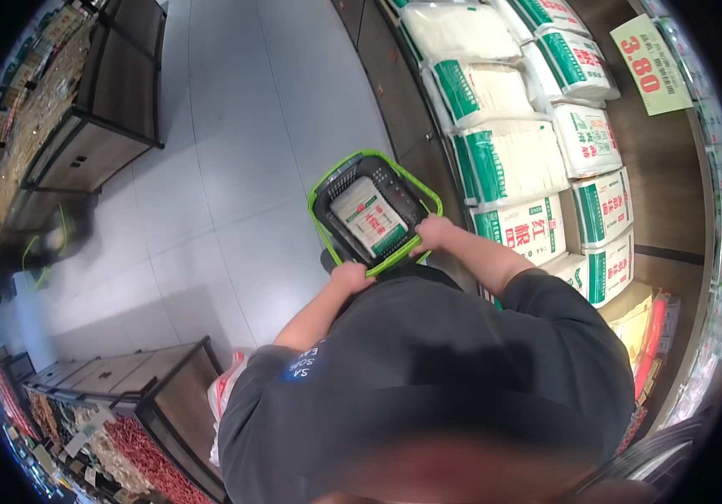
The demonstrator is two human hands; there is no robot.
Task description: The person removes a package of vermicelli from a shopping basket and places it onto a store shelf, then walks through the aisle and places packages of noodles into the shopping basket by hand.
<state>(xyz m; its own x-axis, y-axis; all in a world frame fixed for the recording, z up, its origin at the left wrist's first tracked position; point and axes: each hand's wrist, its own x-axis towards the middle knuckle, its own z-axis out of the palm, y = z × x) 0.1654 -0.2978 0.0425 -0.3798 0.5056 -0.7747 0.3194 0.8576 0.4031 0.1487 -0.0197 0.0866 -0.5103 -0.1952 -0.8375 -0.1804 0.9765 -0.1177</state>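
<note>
A dark grey shopping basket (346, 181) with a bright green rim and handles is held in front of my body. Inside it lies one white and green package (368, 217) with red print, which looks like the packs on the shelf. My left hand (352, 277) is closed round the basket's near left edge. On the near right side, my right hand (432, 234) grips the green rim or handle; which of the two I cannot tell. Both sets of fingers are partly hidden under the edge.
To my right, a shelf holds stacked white and green packages (516, 160) beside a price sign (651, 65) reading 3.80. Display bins (117, 92) with loose goods stand across the tiled floor (235, 109). Another bin (138, 420) is at lower left. A blurred person (37, 239) is at far left.
</note>
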